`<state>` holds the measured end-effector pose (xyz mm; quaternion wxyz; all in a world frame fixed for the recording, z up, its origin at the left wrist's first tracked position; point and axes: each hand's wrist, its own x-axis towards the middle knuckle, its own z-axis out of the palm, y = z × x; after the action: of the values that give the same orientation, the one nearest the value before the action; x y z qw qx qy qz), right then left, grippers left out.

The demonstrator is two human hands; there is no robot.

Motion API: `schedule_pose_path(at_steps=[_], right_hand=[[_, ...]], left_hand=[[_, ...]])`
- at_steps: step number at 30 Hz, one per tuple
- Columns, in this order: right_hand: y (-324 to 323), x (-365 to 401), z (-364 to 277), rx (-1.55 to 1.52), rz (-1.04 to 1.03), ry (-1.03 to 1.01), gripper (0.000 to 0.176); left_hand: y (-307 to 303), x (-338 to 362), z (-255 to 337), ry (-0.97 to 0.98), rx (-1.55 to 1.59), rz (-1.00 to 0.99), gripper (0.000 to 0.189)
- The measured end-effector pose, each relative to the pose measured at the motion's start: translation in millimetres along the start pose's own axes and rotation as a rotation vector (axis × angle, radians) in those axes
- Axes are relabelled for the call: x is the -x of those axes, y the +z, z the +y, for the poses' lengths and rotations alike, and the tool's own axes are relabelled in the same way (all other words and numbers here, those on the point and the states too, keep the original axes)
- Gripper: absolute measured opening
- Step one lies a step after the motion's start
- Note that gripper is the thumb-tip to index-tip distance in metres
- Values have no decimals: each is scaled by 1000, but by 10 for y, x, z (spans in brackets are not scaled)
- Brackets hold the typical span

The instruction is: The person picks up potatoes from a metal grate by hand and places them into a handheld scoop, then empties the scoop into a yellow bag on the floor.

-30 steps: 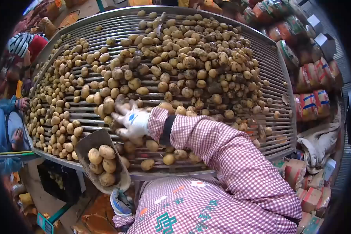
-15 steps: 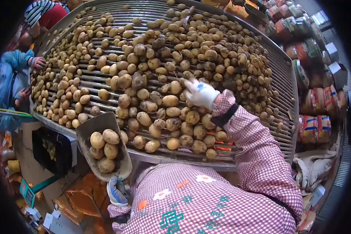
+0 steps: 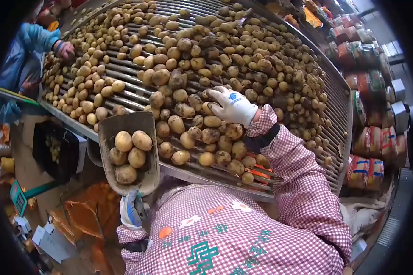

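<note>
My left hand point(image 3: 132, 211), in a white and blue glove, is closed on the handle of a wide scoop point(image 3: 106, 158). Several potatoes point(image 3: 136, 157) lie in the scoop, which hangs just at the near edge of a slatted sorting table point(image 3: 137, 98). My white-gloved right hand point(image 3: 234, 106) reaches over the potatoes point(image 3: 211, 121) on the slats. Its thumb and fingers are apart and rest against potatoes, with no firm grip visible. Some of these potatoes are dark with soil.
Another person's hand point(image 3: 64, 48) is over potatoes at the table's left end. Below that end stand a black container point(image 3: 55, 151) and a scale display point(image 3: 18, 198). An orange mesh bag point(image 3: 85, 213) lies lower left. Filled sacks point(image 3: 366, 172) are stacked on the right.
The scoop and its potatoes have shifted slightly right in view. My right hand has moved a little over the potatoes toward the left. The other person's hand has changed position.
</note>
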<state>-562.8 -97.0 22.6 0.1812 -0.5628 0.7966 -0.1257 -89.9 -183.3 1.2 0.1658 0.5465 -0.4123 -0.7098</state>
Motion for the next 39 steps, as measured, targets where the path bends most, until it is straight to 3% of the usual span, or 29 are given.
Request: schedule_pose_path(at_steps=[1, 5, 7, 8, 9, 11, 12, 14, 19, 23, 26, 30, 31, 32, 33, 35, 36, 39], right_hand=[[36, -3, -8, -1, -9, -11, 51], [104, 55, -158, -3, -66, -47, 48], [77, 74, -236, -994, 131, 143, 45], [-138, 146, -423, -1650, 180, 311, 50], [-186, 166, -424, -1939, 292, 286, 56], [-241, 245, -477, -2341, 595, 272, 60], [-257, 276, -504, -2330, 616, 269, 60], [-272, 349, -538, -2521, 887, 377, 64], [-186, 597, -349, -2554, 1014, 336, 67], [-223, 944, -127, -2381, 1088, 317, 58], [-138, 1300, 8, -1772, 999, 493, 49], [158, 1741, 451, -1641, 961, 388, 44], [202, 1802, 574, -1316, 907, 427, 38], [189, 1841, 657, -993, 842, 459, 33], [141, 1877, 768, -991, 860, 456, 33], [12, 1896, 990, 272, 735, 198, 28], [-141, 1831, 947, 30, 788, 276, 34], [-71, 1664, 1735, 244, 821, 352, 44]], left_hand=[[150, 51, 255, -92, 65, -50, 30], [17, 1, 134, -93, 21, -80, 28], [-132, -123, -209, 135, -176, -32, 28], [145, 17, 179, -37, 85, -103, 29], [148, 29, 131, 66, 39, -100, 26], [223, 55, 206, -12, 79, -59, 27], [171, 19, 133, -32, 81, -51, 29], [139, 14, 143, -50, 64, -88, 30], [167, 16, 100, -57, 93, -18, 32], [118, -4, 43, 0, 7, -20, 30], [119, -24, 104, -66, 44, -74, 30], [19, -44, 83, -33, 15, -50, 23], [-22, -65, 97, -6, -45, -94, 24], [97, -14, 151, -41, 16, 15, 25], [85, -75, 145, -87, 78, 30, 26], [-106, -178, 57, -109, 65, 3, 27], [-200, -169, 166, -149, 74, -219, 32], [234, 92, 483, -258, -140, 9, 29]])
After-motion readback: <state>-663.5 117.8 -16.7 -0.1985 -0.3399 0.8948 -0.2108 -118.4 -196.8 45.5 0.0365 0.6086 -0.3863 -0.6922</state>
